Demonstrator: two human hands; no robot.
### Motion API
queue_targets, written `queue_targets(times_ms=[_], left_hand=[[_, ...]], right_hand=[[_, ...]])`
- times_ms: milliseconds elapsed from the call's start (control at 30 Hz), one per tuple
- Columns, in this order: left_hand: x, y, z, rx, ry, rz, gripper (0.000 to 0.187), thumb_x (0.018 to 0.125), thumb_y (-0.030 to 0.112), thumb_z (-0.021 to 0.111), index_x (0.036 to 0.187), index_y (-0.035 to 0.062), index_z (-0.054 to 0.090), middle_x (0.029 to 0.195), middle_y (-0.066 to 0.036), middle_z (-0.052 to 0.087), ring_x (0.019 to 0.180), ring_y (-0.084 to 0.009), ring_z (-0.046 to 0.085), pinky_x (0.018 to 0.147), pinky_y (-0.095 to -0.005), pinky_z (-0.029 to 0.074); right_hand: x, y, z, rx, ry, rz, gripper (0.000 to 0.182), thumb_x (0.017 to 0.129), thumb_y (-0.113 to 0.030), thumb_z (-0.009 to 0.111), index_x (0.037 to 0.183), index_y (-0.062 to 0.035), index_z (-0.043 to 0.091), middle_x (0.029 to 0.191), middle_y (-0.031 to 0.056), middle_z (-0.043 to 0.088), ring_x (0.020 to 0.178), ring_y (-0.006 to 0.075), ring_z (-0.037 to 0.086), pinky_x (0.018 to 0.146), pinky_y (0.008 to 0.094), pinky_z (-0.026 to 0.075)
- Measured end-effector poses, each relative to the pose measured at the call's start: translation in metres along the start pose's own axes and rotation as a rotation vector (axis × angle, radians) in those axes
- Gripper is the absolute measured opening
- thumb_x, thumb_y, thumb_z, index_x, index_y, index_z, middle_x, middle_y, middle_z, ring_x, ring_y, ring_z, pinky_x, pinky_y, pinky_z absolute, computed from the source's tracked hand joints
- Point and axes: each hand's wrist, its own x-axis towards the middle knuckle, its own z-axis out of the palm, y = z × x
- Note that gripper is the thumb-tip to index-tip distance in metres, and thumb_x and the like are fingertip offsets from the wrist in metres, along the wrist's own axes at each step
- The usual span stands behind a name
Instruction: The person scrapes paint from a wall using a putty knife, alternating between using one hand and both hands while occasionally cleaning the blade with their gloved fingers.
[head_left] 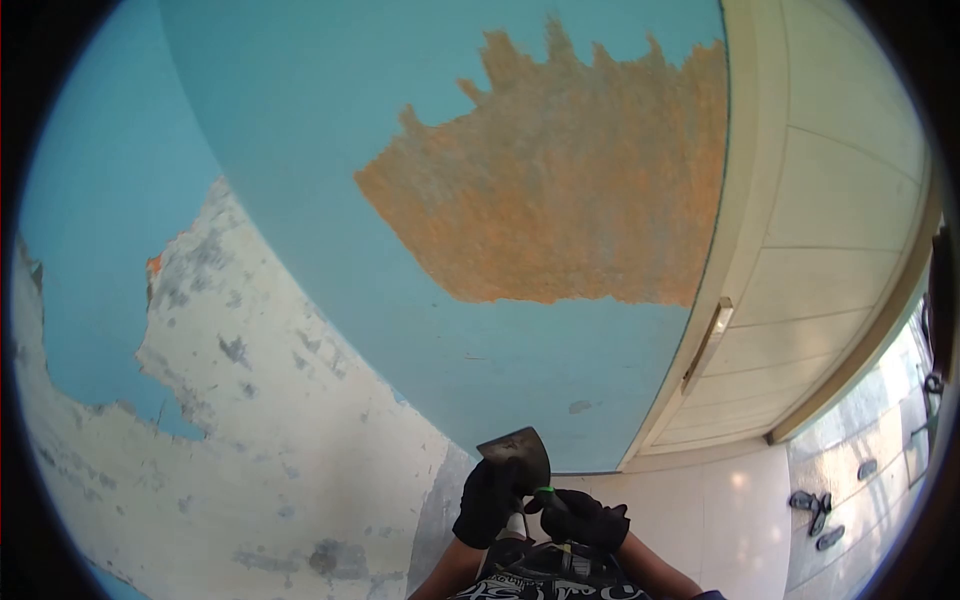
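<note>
Both of my hands wear black gloves and are close together low in the view, in front of my body. My left hand (487, 505) is closed around a scraper with a wide, dark metal blade (520, 448) that points up toward the wall. My right hand (585, 520) is closed beside it, with a small green piece (545, 491) showing at its fingertips near the blade's lower corner. The rest of what it grips is hidden by the glove. Ahead stands a blue wall (530, 365) with a large brownish-orange patch (570, 190).
On the left, another wall has peeling blue paint over a whitish, grey-spotted surface (290, 430). A cream door (830, 200) with a metal handle (708, 345) stands at the right. Sandals (820, 512) lie on the tiled floor (860, 540) beyond the doorway.
</note>
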Motion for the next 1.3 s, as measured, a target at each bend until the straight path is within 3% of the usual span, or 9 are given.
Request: queue_targets(times_ms=[67, 233, 400, 467, 567, 700, 800, 867, 1300], left_hand=[[0.001, 0.005, 0.004, 0.499, 0.076, 0.185, 0.025, 0.101, 0.024, 0.059, 0.113, 0.002, 0.065, 0.089, -0.01, 0.068, 0.086, -0.0228, 0.068, 0.075, -0.0374, 0.054], [0.025, 0.022, 0.01, -0.421, 0.165, -0.491, 0.033, 0.104, 0.033, 0.055, 0.112, 0.0027, 0.065, 0.086, -0.004, 0.066, 0.076, -0.0126, 0.057, 0.067, -0.033, 0.05], [0.033, 0.034, 0.005, -0.379, -0.002, -0.534, 0.033, 0.104, 0.035, 0.055, 0.112, 0.0041, 0.066, 0.088, -0.006, 0.067, 0.078, -0.015, 0.06, 0.069, -0.0334, 0.049], [0.032, 0.031, 0.012, -0.321, -0.075, -0.533, 0.035, 0.104, 0.037, 0.054, 0.111, 0.0049, 0.066, 0.088, -0.008, 0.068, 0.079, -0.0185, 0.064, 0.07, -0.0343, 0.051], [0.022, 0.018, 0.028, -0.148, -0.133, -0.478, 0.034, 0.103, 0.034, 0.054, 0.114, 0.0033, 0.064, 0.094, -0.013, 0.069, 0.086, -0.026, 0.068, 0.073, -0.0381, 0.052], [0.017, 0.005, 0.033, -0.264, -0.197, -0.276, 0.033, 0.1, 0.026, 0.059, 0.123, 0.0021, 0.058, 0.1, -0.015, 0.069, 0.088, -0.0287, 0.069, 0.075, -0.04, 0.054], [0.003, 0.004, 0.024, -0.501, -0.367, -0.508, 0.038, 0.098, 0.025, 0.064, 0.127, 0.0025, 0.055, 0.101, -0.013, 0.068, 0.089, -0.0237, 0.068, 0.077, -0.0385, 0.054], [-0.003, 0.028, 0.011, -0.089, -0.58, -0.326, 0.044, 0.095, 0.019, 0.068, 0.132, 0.0026, 0.052, 0.102, -0.01, 0.066, 0.09, -0.0189, 0.068, 0.078, -0.0364, 0.054], [0.014, 0.04, -0.037, 0.087, 0.494, -0.126, 0.046, 0.087, 0.003, 0.075, 0.131, -0.0019, 0.06, 0.114, -0.017, 0.072, 0.104, -0.0255, 0.07, 0.091, -0.0352, 0.055]], right_hand=[[0.005, -0.011, 0.0, 0.001, -0.078, 0.049, 0.042, 0.105, -0.026, 0.057, 0.139, -0.0013, 0.056, 0.111, 0.0074, 0.068, 0.1, 0.0122, 0.062, 0.09, 0.0304, 0.051], [0.022, 0.016, -0.005, -0.161, -0.019, -0.116, 0.045, 0.104, -0.024, 0.058, 0.142, -0.0014, 0.052, 0.122, 0.011, 0.066, 0.111, 0.0163, 0.062, 0.099, 0.0327, 0.051], [0.016, -0.018, -0.014, -0.02, 0.293, -0.401, 0.051, 0.099, -0.016, 0.063, 0.145, -0.0019, 0.047, 0.145, 0.0155, 0.054, 0.125, 0.0292, 0.059, 0.105, 0.0389, 0.05], [0.0, -0.062, -0.008, -0.821, 0.699, -0.494, 0.057, 0.088, -0.006, 0.066, 0.143, -0.0094, 0.053, 0.153, 0.0186, 0.044, 0.13, 0.0393, 0.055, 0.107, 0.0478, 0.049], [0.001, -0.089, 0.001, -1.434, 0.455, -0.306, 0.067, 0.074, -0.001, 0.067, 0.139, -0.0182, 0.058, 0.157, 0.0173, 0.04, 0.132, 0.0437, 0.051, 0.106, 0.0544, 0.048], [0.019, -0.055, -0.011, -1.274, 0.52, -0.452, 0.062, 0.067, 0.0, 0.069, 0.126, -0.02, 0.068, 0.144, 0.0084, 0.057, 0.128, 0.0434, 0.054, 0.098, 0.0532, 0.051], [0.025, -0.048, -0.017, -1.146, 0.61, -0.561, 0.056, 0.065, -0.005, 0.073, 0.119, -0.0174, 0.071, 0.134, 0.0079, 0.065, 0.124, 0.0415, 0.056, 0.094, 0.0527, 0.052], [0.037, -0.047, -0.02, -1.152, 0.654, -0.622, 0.051, 0.065, -0.008, 0.077, 0.114, -0.0163, 0.072, 0.13, 0.0086, 0.067, 0.121, 0.0411, 0.058, 0.092, 0.0512, 0.053], [0.15, -0.161, -0.001, -1.228, 0.634, -1.13, 0.036, 0.064, -0.011, 0.077, 0.1, -0.0192, 0.074, 0.119, 0.0006, 0.07, 0.124, 0.0368, 0.056, 0.097, 0.0521, 0.048]])
